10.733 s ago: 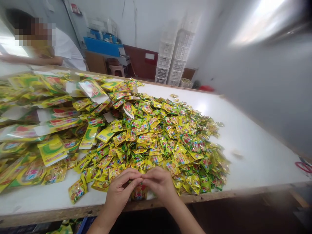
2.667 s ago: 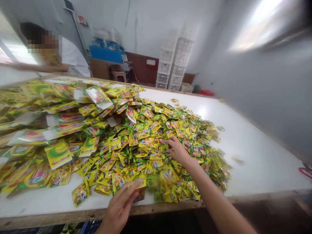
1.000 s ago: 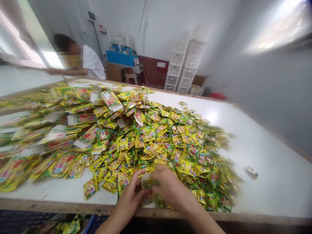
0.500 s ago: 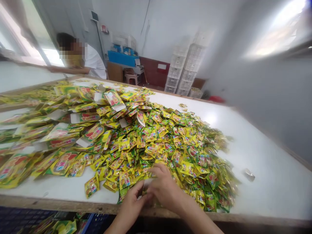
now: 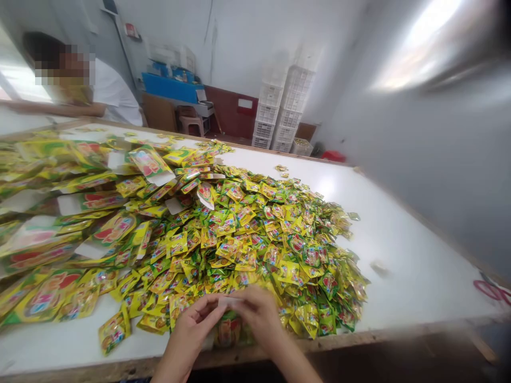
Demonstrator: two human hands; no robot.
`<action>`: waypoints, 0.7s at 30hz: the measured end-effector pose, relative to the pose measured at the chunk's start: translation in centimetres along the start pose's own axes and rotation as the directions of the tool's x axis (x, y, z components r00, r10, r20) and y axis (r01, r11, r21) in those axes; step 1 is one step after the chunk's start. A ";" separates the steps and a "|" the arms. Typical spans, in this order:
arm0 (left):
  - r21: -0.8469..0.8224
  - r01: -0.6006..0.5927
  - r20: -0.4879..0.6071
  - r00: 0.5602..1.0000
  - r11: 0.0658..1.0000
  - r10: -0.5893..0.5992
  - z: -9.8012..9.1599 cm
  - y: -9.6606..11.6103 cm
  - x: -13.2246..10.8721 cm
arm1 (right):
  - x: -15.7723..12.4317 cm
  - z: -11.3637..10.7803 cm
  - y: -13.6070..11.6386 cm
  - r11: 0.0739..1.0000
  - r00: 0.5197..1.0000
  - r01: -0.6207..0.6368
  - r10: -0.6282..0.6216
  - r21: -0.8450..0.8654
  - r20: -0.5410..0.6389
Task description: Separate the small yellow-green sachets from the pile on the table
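Note:
My left hand (image 5: 190, 329) and my right hand (image 5: 258, 315) meet at the near edge of the white table (image 5: 403, 255). Their fingertips pinch together on a small packet (image 5: 228, 329) with a yellow, green and red print, held just above the table edge. Right behind my hands spreads a large heap of small yellow-green packets (image 5: 255, 234). Bigger flat yellow pouches (image 5: 72, 213) lie piled to the left of that heap.
Another person (image 5: 96, 85) in a white top stands at the table's far left corner. White crates (image 5: 283, 106) are stacked against the back wall beside a blue bench (image 5: 170, 88). A small loose bit (image 5: 378, 267) lies on the table at right; a red object (image 5: 493, 290) sits at the right edge.
The head camera has swung right and my hands have lifted slightly, with the packet now pinched between both sets of fingertips. Since 2.7 s ago my right hand came back from the heap.

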State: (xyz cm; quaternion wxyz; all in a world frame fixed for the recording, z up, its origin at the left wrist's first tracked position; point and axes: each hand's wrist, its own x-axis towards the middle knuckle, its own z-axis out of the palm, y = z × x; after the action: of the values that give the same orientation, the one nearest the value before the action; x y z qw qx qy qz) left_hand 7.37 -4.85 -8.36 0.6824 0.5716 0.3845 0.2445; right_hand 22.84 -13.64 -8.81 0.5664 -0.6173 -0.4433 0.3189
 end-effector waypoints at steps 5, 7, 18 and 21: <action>0.107 -0.059 -0.073 0.995 0.992 0.067 -0.3 -1.3 1.3 | 1.1 -0.1 0.6 0.971 0.982 -0.189 0.189 0.148 0.019; 0.129 -0.069 -0.092 0.992 0.989 0.081 -0.1 -1.3 1.3 | 1.1 0.3 0.8 0.960 0.976 -0.213 0.218 0.180 -0.007; 0.401 -0.466 0.160 0.883 0.788 0.441 -2.0 -2.4 1.6 | -1.0 0.6 0.6 0.970 0.983 0.162 -0.174 -0.182 -0.052; 0.403 -0.487 0.197 0.873 0.775 0.446 -2.3 -3.2 1.0 | -2.5 1.4 0.7 0.927 0.970 0.217 -0.240 -0.304 -0.039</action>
State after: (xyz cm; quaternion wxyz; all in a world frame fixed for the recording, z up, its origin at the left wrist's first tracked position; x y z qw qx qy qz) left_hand 5.75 -3.51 -11.85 0.4696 0.7985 0.2444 0.2866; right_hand 20.76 -15.28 -10.02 0.5166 -0.6513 -0.5333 0.1566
